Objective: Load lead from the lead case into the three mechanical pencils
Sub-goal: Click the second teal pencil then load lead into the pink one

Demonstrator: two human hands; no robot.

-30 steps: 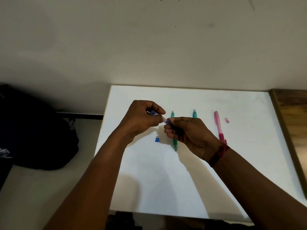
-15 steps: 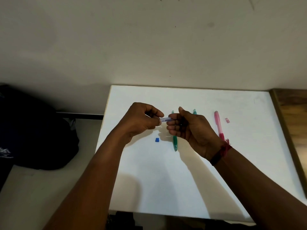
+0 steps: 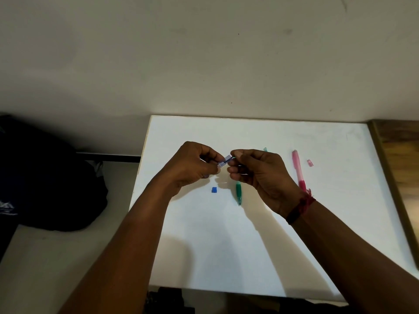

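The right hand [image 3: 260,177] hides most of the teal pencil [image 3: 265,149].

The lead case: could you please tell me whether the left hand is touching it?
Touching. The head view shows the left hand pinching the lead case between thumb and curled fingers, with no gap, held above the table.

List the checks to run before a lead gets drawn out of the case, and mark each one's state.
1. Lead case gripped firmly in the left hand: ok.
2. Small blue cap off and lying on the table: ok.
3. Right hand with its fingertips at the case's far end: ok.
4. A lead actually pinched in the right fingertips: cannot tell, too small.
5. Pink pencil uncapped, pink cap lying apart beside it: ok.
6. Green pencil opened for loading: cannot tell, its top is hidden behind the hands.
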